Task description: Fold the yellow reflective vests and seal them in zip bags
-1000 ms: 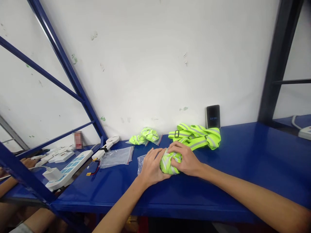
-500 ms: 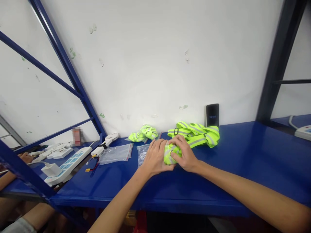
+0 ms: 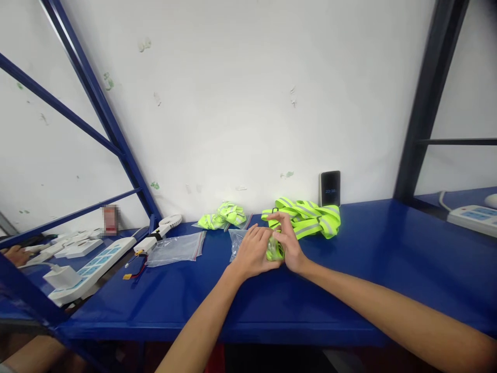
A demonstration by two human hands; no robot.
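Observation:
A neon yellow-green reflective strap bundle [image 3: 275, 249] lies between my hands at the middle of the blue table, mostly hidden by them. My left hand [image 3: 256, 251] is curled around its left side, beside a clear plastic bag [image 3: 236, 242]. My right hand [image 3: 288, 242] touches the bundle's right side, with its forefinger raised and fingers apart. Just behind it lies a loose heap of the same strap [image 3: 310, 217] with a black buckle. Two bagged strap bundles [image 3: 223, 215] sit near the wall, left of the heap.
Flat clear bags [image 3: 176, 247], a white fan [image 3: 169, 224] and a wired connector [image 3: 135, 269] lie to the left, near a power strip [image 3: 95, 269]. A phone-like device [image 3: 330, 189] leans on the wall. Another person's hand [image 3: 17, 255] shows at far left.
My right hand has loosened around the bundle and its fingers have lifted and spread. Less of the bundle shows between my hands. The whole view has shifted slightly.

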